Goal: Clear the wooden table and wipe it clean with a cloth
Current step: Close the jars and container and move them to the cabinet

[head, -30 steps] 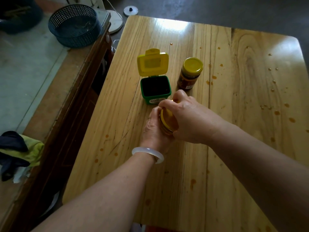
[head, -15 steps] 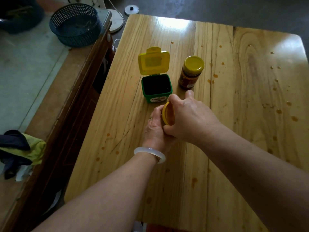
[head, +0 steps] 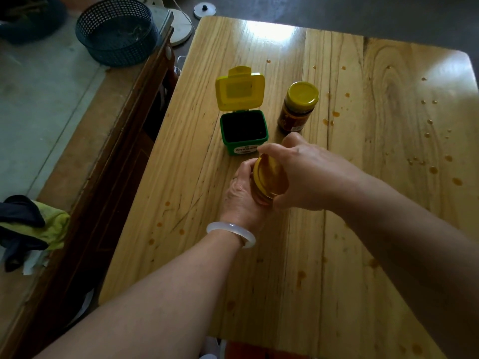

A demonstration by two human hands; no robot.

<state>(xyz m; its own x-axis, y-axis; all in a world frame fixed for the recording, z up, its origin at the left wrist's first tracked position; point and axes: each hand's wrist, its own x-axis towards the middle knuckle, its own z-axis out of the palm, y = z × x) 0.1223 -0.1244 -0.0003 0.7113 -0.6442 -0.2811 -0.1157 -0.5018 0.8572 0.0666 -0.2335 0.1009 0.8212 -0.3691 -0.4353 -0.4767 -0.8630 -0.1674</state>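
The small jar point(head: 261, 195) stands near the middle of the bench point(head: 375, 229), a little toward its left edge. The left hand point(head: 242, 195) wraps the jar's body from the left side, while the right hand point(head: 303, 174) comes from the right and its fingers point(head: 269, 150) curl over the yellow lid point(head: 269, 177). The lid sits tilted, its face turned toward the left hand, so I judge it must level before it turns. Just behind stand the open green box point(head: 243, 132) and a second jar point(head: 298, 107).
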